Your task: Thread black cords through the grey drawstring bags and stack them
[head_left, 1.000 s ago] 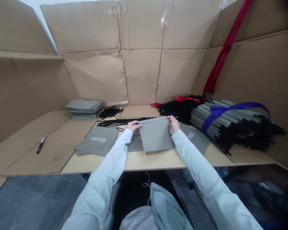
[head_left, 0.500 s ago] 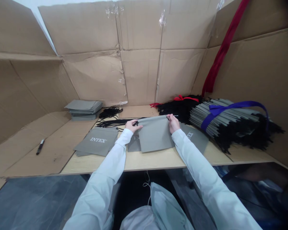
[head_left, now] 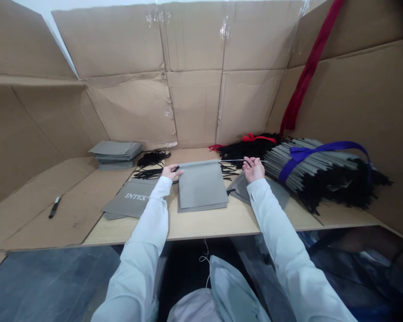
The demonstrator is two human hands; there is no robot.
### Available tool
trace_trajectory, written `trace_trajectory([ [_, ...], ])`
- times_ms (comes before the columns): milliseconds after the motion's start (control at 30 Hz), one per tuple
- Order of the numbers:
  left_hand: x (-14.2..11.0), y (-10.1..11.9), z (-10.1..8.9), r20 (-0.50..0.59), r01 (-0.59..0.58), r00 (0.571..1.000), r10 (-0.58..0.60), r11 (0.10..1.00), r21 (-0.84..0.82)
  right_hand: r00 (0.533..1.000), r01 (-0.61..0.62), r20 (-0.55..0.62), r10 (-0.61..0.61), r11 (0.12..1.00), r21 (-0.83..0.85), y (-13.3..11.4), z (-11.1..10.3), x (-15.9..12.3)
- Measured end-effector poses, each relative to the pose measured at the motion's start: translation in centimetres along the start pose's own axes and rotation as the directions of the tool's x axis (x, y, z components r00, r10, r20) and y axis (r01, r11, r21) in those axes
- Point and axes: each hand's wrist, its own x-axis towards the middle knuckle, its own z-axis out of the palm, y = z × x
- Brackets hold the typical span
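A plain grey fabric pouch lies flat in front of me, over another grey pouch whose edge shows below it. My left hand is closed on its top left corner, with a bit of black cord at the fingertips. From the top right corner a thin metal rod sticks out to the right. My right hand has its fingers curled at this rod, beyond the pouch's right side. Beneath my right wrist lies another grey pouch with a black cord end.
Left of the work is a small pile of INTEX pouches. Behind it stand a grey stack and black cords. A pouch bundle with a purple ribbon sits right. A marker lies far left; cardboard walls enclose the table.
The pouch has shifted left and now lies lower on the table. My hands have spread apart: the left went left, the right went right, and more of the rod shows.
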Motion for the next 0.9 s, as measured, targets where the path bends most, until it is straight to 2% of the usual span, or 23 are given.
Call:
trace_trajectory([
  [200, 0.5, -0.4, -1.4, 0.006, 0.053, 0.999, -0.053, 0.998, -0.029, 0.998, 0.036, -0.05, -0.033, 0.997, 0.069, -0.8, -0.3, 0.3],
  [467, 0.1, 0.1, -1.7, -0.038, 0.035, 0.999, -0.033, 0.997, 0.065, 0.993, 0.099, -0.075, -0.094, 0.993, 0.065, -1.2, -0.4, 0.3],
  [633, 1.0, -1.1, -2.2, -0.069, 0.031, 0.997, -0.022, 0.99, 0.137, 0.988, 0.129, -0.089, -0.126, 0.991, 0.038, -1.4, -0.5, 0.4],
  [800, 2.3, -2.8, -3.5, -0.133, 0.035, 0.991, 0.01, 0.941, 0.335, 0.957, 0.122, -0.266, -0.115, 0.993, 0.009, -1.5, -1.0, 0.8],
  [900, 2.6, -3.2, -4.1, -0.138, 0.047, 0.99, 0.004, 0.93, 0.366, 0.946, 0.165, -0.273, -0.173, 0.985, -0.054, -1.5, -1.1, 0.9],
])
